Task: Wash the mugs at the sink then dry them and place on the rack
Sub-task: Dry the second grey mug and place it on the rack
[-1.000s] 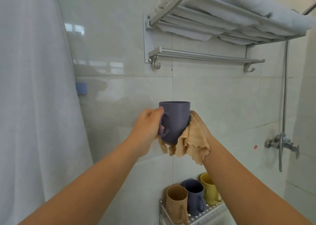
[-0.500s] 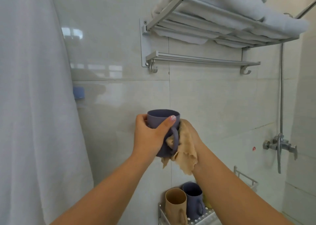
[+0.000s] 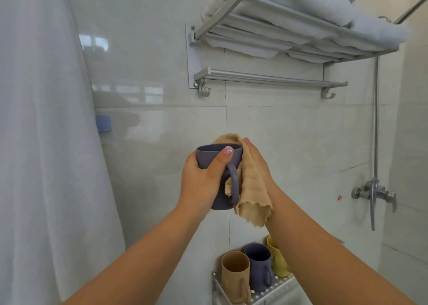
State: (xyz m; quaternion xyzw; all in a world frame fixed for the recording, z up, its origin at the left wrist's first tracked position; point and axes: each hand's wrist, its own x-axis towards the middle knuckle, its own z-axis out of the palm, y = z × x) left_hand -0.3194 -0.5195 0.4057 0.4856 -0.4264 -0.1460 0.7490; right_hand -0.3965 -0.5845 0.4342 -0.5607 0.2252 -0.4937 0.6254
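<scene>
I hold a purple mug point(image 3: 231, 156) upright at chest height in front of the tiled wall. My left hand point(image 3: 201, 179) grips its body, thumb across the front near the rim, handle facing me. My right hand point(image 3: 257, 163) holds a tan cloth point(image 3: 252, 193) against the mug's right side and rim; the cloth's top edge folds over the rim and its tail hangs below. Low down, a metal rack point(image 3: 275, 293) on the wall carries a tan mug point(image 3: 235, 274), another purple mug point(image 3: 259, 267) and a yellow mug point(image 3: 278, 260), partly hidden by my right forearm.
A metal towel shelf point(image 3: 278, 27) with folded white towels and a bar with hooks is mounted above. A white curtain point(image 3: 41, 142) hangs at the left. A shower valve point(image 3: 372, 193) and hose stand at the right. A small blue holder point(image 3: 103, 123) is on the wall.
My left hand shifted from the handle to a grip around the mug's body, turning the handle towards me. The cloth moved from under the mug up its right side to the rim.
</scene>
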